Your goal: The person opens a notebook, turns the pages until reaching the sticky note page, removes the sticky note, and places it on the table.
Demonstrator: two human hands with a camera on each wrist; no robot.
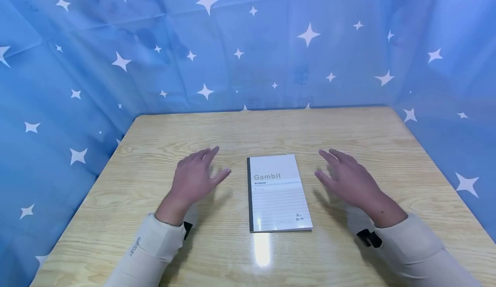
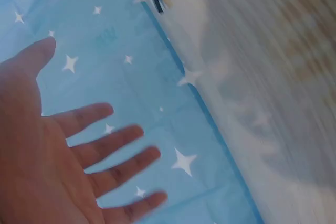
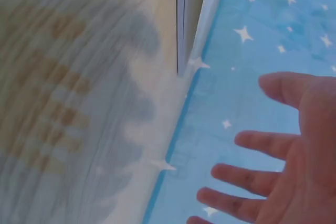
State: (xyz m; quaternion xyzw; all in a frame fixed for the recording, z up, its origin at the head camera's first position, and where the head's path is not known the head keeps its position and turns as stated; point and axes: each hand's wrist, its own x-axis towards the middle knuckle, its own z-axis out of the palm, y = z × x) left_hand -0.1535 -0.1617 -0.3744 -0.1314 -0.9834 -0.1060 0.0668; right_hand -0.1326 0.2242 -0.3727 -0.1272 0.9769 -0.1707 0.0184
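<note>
A white, rectangular paper notebook with a dark spine strip [image 1: 277, 196] lies flat near the middle of the pale, wood-grained bench [image 1: 217, 257], cover up, spine along its left side. The cover reads "Gambit" in grey letters with "NOTEBOOK" in smaller print below, above a set of thin ruled lines, and small lettering sits in its lower right corner. The person's bare left hand [image 1: 193, 177] hovers over the bench to the left of the notebook, its grip released: the thumb stands well away from the fingers, and the left wrist view shows all four fingers nearly straight and spread, the thumb tip and fingertips well apart. The bare right hand [image 1: 350, 181] hovers on the other side, its grip likewise released, thumb and fingers extended toward the notebook with gaps between them. Both hands are apart from the notebook, which lies between them. Each wrist comes out of a light-coloured long sleeve, the left one [image 1: 151, 244] bearing dark lettering, the right one [image 1: 418, 248] with a small black object [image 1: 369, 238] beside its cuff. Behind the bench and along its sides hangs a blue cloth with white four-pointed stars [image 1: 263, 72], creased in places.
</note>
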